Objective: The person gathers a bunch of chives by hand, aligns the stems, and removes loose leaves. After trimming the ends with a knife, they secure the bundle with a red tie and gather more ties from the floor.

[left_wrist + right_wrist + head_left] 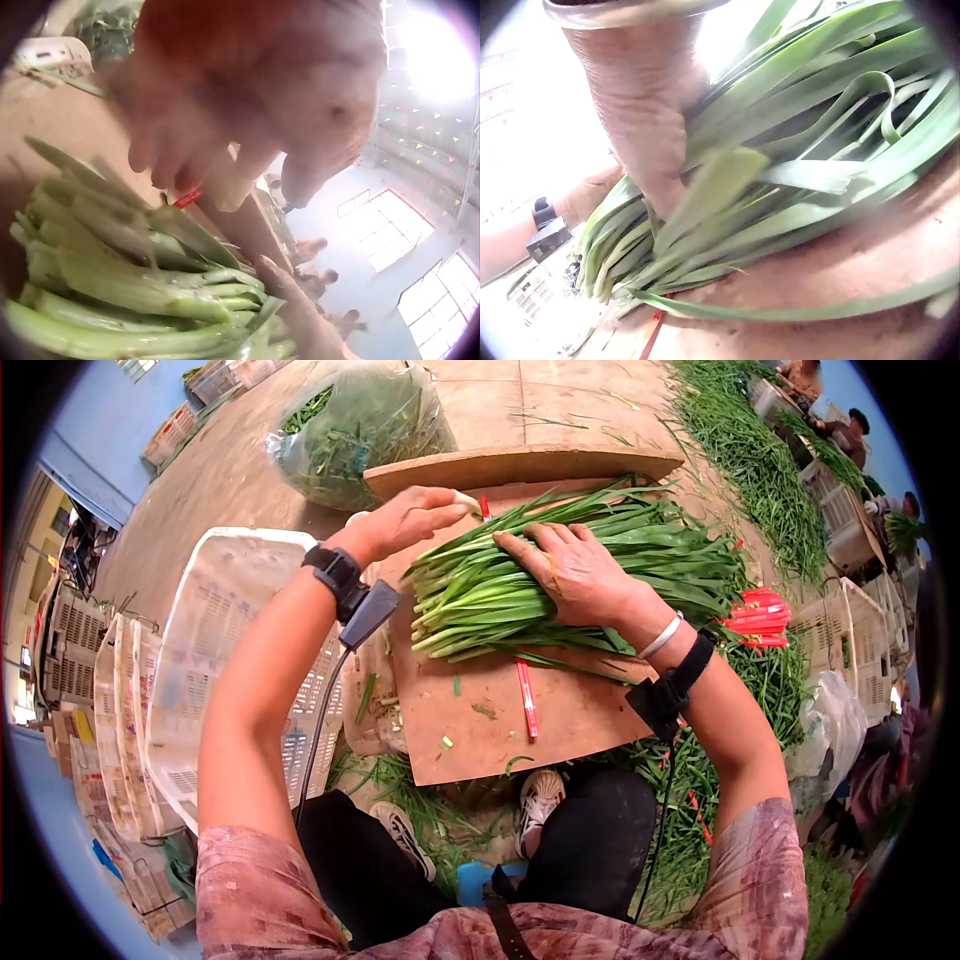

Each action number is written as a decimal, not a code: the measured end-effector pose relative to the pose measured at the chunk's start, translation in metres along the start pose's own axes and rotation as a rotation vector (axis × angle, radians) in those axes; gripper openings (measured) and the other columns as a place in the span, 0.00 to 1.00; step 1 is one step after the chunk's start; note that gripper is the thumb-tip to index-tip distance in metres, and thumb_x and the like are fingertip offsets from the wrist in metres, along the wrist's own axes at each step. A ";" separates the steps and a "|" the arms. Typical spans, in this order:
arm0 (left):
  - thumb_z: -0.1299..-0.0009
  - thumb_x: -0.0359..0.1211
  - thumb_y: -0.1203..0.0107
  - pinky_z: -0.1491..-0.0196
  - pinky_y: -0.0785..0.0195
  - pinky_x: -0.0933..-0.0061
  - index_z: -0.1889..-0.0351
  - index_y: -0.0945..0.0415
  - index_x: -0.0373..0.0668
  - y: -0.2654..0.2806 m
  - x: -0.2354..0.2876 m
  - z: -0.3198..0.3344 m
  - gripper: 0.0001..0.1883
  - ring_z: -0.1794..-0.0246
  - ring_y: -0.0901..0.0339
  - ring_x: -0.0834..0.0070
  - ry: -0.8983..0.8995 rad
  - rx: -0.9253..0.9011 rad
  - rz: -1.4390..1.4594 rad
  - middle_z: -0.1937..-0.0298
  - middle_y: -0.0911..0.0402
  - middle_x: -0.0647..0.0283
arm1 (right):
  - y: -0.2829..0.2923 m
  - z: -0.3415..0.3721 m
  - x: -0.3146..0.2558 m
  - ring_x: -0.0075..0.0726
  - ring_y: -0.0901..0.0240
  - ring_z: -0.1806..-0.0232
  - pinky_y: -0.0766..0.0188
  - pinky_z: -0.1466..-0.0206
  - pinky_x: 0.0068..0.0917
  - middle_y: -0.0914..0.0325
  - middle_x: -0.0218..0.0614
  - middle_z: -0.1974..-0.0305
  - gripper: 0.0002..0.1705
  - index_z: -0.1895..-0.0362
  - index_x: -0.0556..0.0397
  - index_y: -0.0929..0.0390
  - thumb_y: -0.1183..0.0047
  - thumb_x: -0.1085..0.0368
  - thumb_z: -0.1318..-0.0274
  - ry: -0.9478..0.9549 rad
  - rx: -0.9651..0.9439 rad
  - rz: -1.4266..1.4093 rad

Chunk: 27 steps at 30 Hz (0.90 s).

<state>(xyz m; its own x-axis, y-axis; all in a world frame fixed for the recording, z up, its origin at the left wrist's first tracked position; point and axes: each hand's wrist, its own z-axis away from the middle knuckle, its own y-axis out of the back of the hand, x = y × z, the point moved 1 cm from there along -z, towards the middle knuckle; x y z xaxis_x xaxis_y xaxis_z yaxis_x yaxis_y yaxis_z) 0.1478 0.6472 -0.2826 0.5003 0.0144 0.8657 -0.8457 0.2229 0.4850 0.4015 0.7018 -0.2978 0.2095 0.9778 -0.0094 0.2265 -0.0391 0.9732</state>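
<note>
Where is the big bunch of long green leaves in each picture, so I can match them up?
Head: the bunch is just right of the middle, on the brown board.
Left wrist: it fills the lower left, pale stalk ends showing.
Right wrist: it stretches from the upper right down to the lower left.
Shared landmark: the right hand, resting on the bunch in all three.

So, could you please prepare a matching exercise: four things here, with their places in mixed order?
1. leafy bundle
2. large white crate
3. filled plastic bag
4. pile of red strips

A. by the leaf tips
B. partly hidden by the left forearm
C. under the right hand
D. beyond the left end of the wooden plank

Pairs: 1-C, 2-B, 3-D, 4-A
</note>
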 end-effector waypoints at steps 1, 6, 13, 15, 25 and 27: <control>0.32 0.44 0.46 0.47 0.36 0.74 0.45 0.28 0.41 0.003 -0.002 0.007 0.22 0.50 0.29 0.77 -0.052 0.054 -0.022 0.52 0.25 0.67 | -0.002 0.000 0.000 0.51 0.37 0.44 0.43 0.42 0.46 0.34 0.48 0.50 0.46 0.31 0.46 0.47 0.43 0.63 0.58 0.005 0.006 0.006; 0.42 0.31 0.38 0.52 0.33 0.71 0.59 0.22 0.46 -0.007 0.007 0.033 0.12 0.56 0.28 0.78 -0.101 0.113 -0.321 0.59 0.24 0.70 | 0.000 0.001 -0.002 0.50 0.38 0.44 0.43 0.42 0.45 0.35 0.49 0.47 0.48 0.31 0.45 0.47 0.41 0.63 0.59 0.008 0.034 -0.003; 0.44 0.22 0.43 0.56 0.32 0.69 0.72 0.26 0.36 -0.020 -0.009 0.031 0.04 0.59 0.25 0.66 -0.244 0.219 -0.512 0.60 0.23 0.61 | 0.000 0.000 -0.002 0.57 0.42 0.38 0.46 0.37 0.46 0.41 0.52 0.40 0.52 0.31 0.44 0.49 0.37 0.62 0.63 -0.043 -0.071 -0.048; 0.44 0.22 0.44 0.58 0.31 0.70 0.71 0.27 0.36 -0.019 -0.007 0.040 0.04 0.59 0.25 0.66 -0.256 0.321 -0.493 0.60 0.23 0.60 | -0.002 0.001 -0.002 0.58 0.42 0.38 0.44 0.38 0.47 0.40 0.53 0.40 0.50 0.31 0.44 0.48 0.39 0.64 0.63 -0.027 0.007 0.006; 0.31 0.30 0.49 0.67 0.32 0.81 0.71 0.24 0.36 0.069 0.040 0.086 0.08 0.74 0.26 0.83 -0.156 1.066 -0.113 0.72 0.18 0.62 | -0.003 0.003 -0.002 0.57 0.40 0.39 0.41 0.40 0.46 0.38 0.52 0.41 0.50 0.32 0.44 0.46 0.39 0.64 0.65 -0.031 0.040 -0.044; 0.31 0.30 0.49 0.64 0.31 0.81 0.69 0.24 0.35 0.058 0.102 0.069 0.08 0.71 0.25 0.82 -0.416 0.960 -0.223 0.70 0.17 0.59 | -0.001 0.002 -0.002 0.54 0.38 0.41 0.40 0.42 0.45 0.36 0.49 0.43 0.50 0.32 0.44 0.45 0.38 0.63 0.65 -0.037 0.004 -0.058</control>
<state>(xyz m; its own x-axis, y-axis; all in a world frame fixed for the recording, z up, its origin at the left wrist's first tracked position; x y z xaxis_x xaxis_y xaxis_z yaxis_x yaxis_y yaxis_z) 0.1371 0.5942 -0.1579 0.7126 -0.3059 0.6314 -0.6259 -0.6837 0.3752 0.4028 0.6998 -0.2989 0.2308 0.9702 -0.0745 0.2432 0.0166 0.9698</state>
